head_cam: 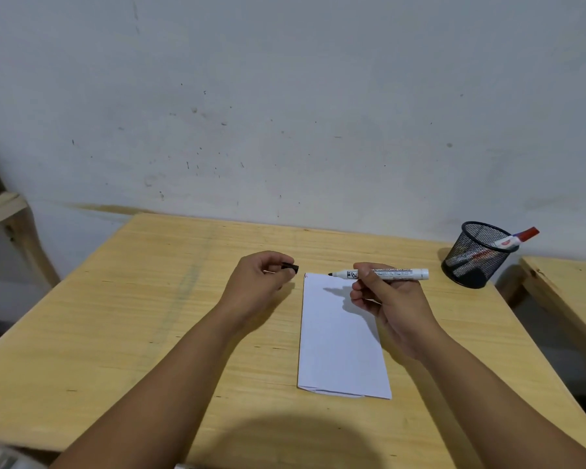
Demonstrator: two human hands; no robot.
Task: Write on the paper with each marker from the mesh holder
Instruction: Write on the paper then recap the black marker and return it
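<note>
A folded white paper [339, 346] lies on the wooden table [149, 316], with a small red mark at its top left corner. My right hand [386, 302] holds an uncapped black marker [396, 274] level above the paper's far edge, tip pointing left. My left hand [257, 282] hovers left of the paper and pinches the marker's black cap [291, 267]. A black mesh holder [477, 257] stands at the table's far right corner. A red-capped marker [518, 239] leans out of the holder.
A grey wall rises directly behind the table. A second wooden table [569, 292] stands to the right across a narrow gap. A wooden shelf frame [11, 228] is at the far left.
</note>
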